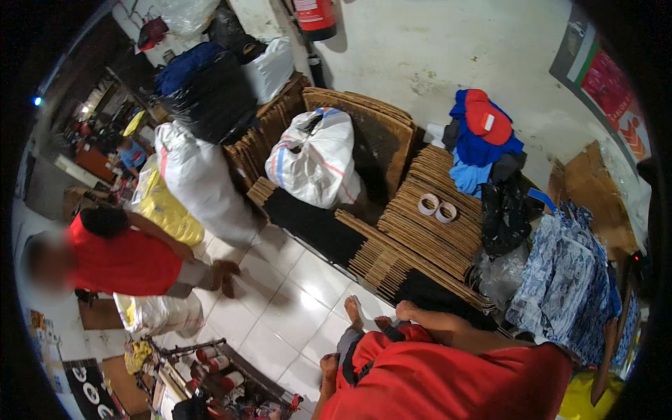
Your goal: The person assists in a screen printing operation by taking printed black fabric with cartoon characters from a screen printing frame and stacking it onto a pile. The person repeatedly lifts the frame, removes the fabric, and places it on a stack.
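Note:
My left hand (329, 365) hangs low beside my red shirt, over the white tiled floor. My right hand (406, 311) is held out in front of my body, close to the near edge of a long row of brown boards (371, 260) with black cloth (308, 218) lying over parts of it. Nothing shows in either hand. Both are small and seen from above, so how their fingers are set is unclear. Whether the right hand touches the boards cannot be told. Behind the row lies a wide brown stack (427, 210) with two tape rolls (437, 208) on top.
A person in a red shirt (126, 255) stands at the left. White sacks (315, 157) and black bags (210, 91) line the back. A red cap (488, 117) tops blue clothes; patterned blue cloth (563, 280) hangs at right. A cluttered rack (210, 371) stands at lower left.

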Demonstrator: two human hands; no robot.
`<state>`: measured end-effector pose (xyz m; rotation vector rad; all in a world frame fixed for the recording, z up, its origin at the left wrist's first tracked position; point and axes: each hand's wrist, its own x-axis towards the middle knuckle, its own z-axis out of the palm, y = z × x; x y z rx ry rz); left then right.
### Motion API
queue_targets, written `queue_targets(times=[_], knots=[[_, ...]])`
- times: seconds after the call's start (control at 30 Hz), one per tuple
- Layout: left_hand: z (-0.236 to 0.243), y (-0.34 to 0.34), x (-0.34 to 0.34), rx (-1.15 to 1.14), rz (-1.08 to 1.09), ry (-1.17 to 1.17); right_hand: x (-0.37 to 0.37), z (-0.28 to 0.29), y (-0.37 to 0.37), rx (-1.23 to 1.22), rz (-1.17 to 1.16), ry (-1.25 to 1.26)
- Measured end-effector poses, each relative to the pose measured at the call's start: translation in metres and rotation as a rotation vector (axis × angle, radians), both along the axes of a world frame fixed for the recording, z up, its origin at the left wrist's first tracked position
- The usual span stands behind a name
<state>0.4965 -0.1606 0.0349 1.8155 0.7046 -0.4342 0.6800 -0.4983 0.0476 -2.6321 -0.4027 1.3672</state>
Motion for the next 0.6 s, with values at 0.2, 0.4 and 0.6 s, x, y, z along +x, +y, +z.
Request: queue_targets(times=[0.2,0.4,0.6], knots=[[-0.001,0.023,0.078,-0.101,-0.041,0.238,-0.001,0.010,-0.010,-0.059,-0.317,0.091],[-0.002,0.057,0.154,-0.007,-0.355,0.167,0.036,0.009,0.011,0.003,-0.067,-0.059],[-0.056,0.079,0.205,0.265,-0.600,0.115,0.071,0.018,0.049,0.279,-0.475,-0.164]])
